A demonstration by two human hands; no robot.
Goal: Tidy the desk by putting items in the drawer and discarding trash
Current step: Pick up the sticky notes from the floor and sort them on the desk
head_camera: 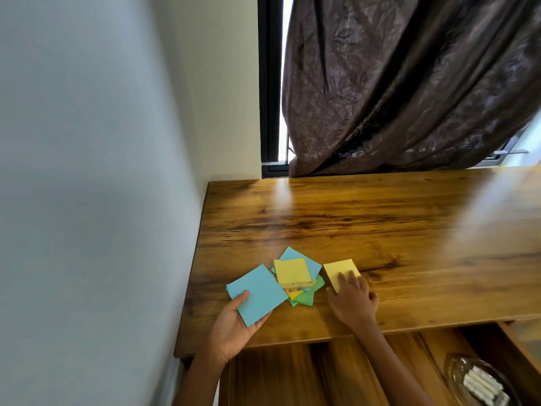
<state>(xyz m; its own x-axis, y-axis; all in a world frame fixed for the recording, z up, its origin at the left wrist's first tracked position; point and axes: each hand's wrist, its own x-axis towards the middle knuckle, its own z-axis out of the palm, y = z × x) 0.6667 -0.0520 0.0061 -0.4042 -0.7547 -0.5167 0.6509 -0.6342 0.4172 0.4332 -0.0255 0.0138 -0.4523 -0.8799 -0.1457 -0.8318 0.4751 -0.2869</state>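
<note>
My left hand [234, 323] holds a flat, square, light-blue pad of sticky notes [256, 294], thumb on top and fingers curled beneath its near corner. My right hand [352, 300] lies over a thick pale-yellow block of sticky notes [339, 269], fingers spread on its near edge, touching it but not yet closed round it.

I think the blue pad could tip out of my left hand, since only one corner is gripped. The yellow block could skid on the glossy wooden desk [395, 230] if I press instead of pinching.

Between my hands, a second yellow block [292, 272] sits on a loose heap of blue and green sheets [307, 291]; those could scatter if brushed. The open wooden drawer [336, 373] waits just below the desk's front edge.
</note>
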